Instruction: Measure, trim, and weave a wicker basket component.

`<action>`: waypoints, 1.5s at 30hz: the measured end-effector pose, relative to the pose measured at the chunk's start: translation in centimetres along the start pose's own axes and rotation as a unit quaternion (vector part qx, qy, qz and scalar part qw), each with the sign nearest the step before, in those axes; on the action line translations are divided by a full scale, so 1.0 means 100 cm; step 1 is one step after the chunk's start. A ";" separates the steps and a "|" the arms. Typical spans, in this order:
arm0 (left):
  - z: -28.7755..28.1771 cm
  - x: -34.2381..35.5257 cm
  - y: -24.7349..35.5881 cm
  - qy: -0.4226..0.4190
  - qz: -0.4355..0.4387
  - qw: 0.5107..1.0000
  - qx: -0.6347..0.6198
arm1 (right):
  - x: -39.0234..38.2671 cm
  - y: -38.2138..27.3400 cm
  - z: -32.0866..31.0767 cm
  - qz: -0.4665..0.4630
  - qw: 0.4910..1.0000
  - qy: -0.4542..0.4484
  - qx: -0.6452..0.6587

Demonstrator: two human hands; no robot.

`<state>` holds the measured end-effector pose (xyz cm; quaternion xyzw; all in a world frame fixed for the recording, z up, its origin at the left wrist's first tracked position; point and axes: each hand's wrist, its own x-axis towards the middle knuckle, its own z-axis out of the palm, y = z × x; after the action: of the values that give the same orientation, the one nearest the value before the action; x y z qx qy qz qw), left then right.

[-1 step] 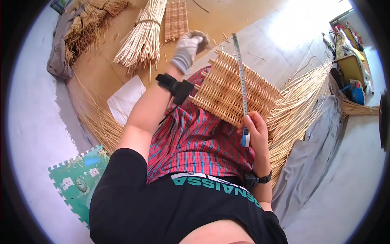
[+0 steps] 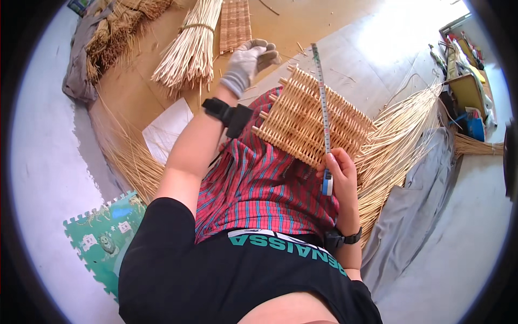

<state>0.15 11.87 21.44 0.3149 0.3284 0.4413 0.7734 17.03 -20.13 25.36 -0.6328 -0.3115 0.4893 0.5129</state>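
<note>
A rectangular woven panel with protruding stakes rests over the red plaid cloth on my lap. My right hand holds a blue-and-white tape measure at the panel's lower right edge, its extended blade lying across the weave and reaching past the top edge. My left hand, in a grey-white glove, is raised beyond the panel's upper left, its fingers apart and holding nothing.
A tied bundle of pale rods, a narrower woven mat and a white sheet lie ahead and left. Loose rods and grey cloth are at right. A green foam mat is lower left; cluttered shelving stands right.
My left hand has shifted slightly left and its fingers have spread a little. The tape and panel have barely moved.
</note>
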 end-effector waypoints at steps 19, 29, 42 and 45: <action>-0.036 -0.059 0.023 0.042 0.147 0.982 -0.114 | 0.003 0.002 0.006 -0.008 1.000 0.007 -0.017; -0.169 -0.154 0.000 0.138 -0.147 0.784 0.587 | 0.004 -0.008 -0.017 -0.018 0.997 -0.067 0.016; 0.018 -0.142 -0.004 0.001 0.247 0.712 0.657 | 0.061 -0.068 -0.104 -0.088 0.897 0.052 -0.430; 0.038 -0.130 -0.016 -0.047 0.134 0.813 0.564 | 0.061 -0.062 -0.116 -0.162 0.838 0.098 -0.512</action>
<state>-1.23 -1.11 25.37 0.7572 0.4380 0.2624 0.4074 30.62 -16.98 29.39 -0.7907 -0.5635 0.1053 0.2150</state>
